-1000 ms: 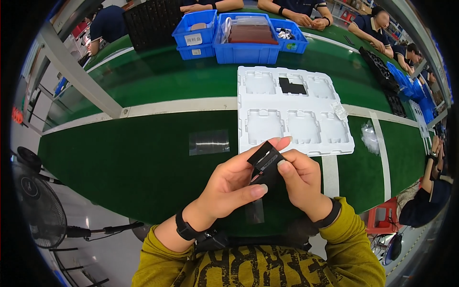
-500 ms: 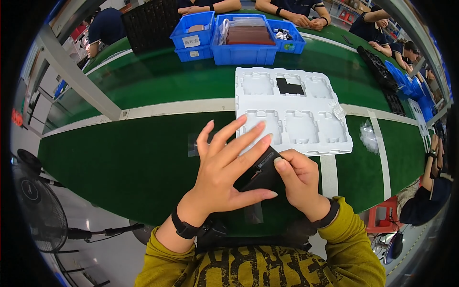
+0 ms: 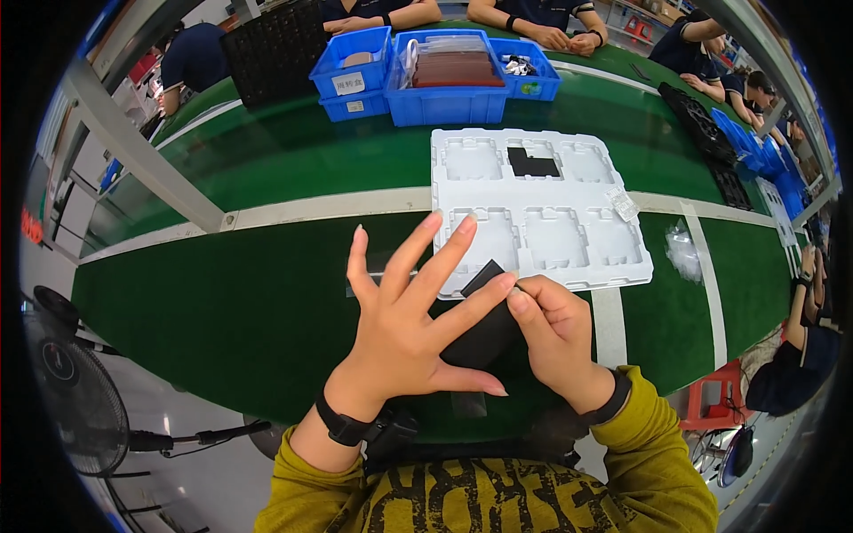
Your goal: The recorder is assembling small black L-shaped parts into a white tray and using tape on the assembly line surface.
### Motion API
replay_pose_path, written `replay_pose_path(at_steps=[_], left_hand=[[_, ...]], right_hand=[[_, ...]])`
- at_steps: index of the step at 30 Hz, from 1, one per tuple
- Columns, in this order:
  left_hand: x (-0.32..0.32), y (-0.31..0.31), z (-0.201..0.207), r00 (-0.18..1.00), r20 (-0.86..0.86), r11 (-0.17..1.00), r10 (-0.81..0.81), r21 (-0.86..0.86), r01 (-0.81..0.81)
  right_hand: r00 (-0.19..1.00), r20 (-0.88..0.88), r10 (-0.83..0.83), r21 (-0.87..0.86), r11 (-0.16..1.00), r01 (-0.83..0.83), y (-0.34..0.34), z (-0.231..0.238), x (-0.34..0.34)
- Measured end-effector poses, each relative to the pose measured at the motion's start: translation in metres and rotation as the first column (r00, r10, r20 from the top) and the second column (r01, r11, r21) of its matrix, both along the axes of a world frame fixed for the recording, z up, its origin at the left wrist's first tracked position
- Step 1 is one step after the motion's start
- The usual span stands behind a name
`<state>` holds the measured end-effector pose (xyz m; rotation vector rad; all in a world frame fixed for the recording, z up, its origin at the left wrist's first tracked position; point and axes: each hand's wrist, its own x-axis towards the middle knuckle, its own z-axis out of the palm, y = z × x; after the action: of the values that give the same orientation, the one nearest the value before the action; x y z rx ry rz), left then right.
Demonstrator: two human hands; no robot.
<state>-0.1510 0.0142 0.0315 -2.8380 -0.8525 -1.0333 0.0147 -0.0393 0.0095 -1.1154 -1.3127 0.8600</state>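
Note:
Between my hands is a flat black piece (image 3: 484, 340), tilted above the green worktop near its front edge. My right hand (image 3: 562, 336) pinches the piece's right edge between thumb and fingers. My left hand (image 3: 398, 329) is open across the piece, fingers spread wide, with the index fingertip close to my right thumb. Part of the piece lies hidden under that index finger, and one black corner sticks out above it. Just beyond my hands, a white moulded tray (image 3: 498, 194) with several shallow recesses holds a black, notched flat piece (image 3: 533, 163) in its far middle recess.
Blue bins (image 3: 449, 108) stand behind the tray, one holding brown sheets (image 3: 458, 69). A crumpled clear plastic bag (image 3: 682, 251) lies right of the tray. A metal post (image 3: 147, 151) rises at left, near a black fan (image 3: 75, 391). Co-workers sit along the far side.
The black piece has turned in my hands: its printed strip no longer shows, and a plain black corner does. My left fingers have spread wider. The view has shifted slightly.

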Motion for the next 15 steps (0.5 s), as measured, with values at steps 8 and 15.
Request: replay_pose_path(at_steps=[8,15], left_hand=[[0.001,0.009,-0.027,0.592,0.756,0.650,-0.279,-0.305,0.696],[0.005,0.002,-0.033,0.514,0.843,0.502,-0.157,-0.380,0.777]], right_hand=[[0.571,-0.795,0.205,-0.171,0.827,-0.535,0.006,-0.006,0.000],[-0.051,-0.951,0.304,0.162,0.352,-0.922,0.005,-0.025,-0.006]])
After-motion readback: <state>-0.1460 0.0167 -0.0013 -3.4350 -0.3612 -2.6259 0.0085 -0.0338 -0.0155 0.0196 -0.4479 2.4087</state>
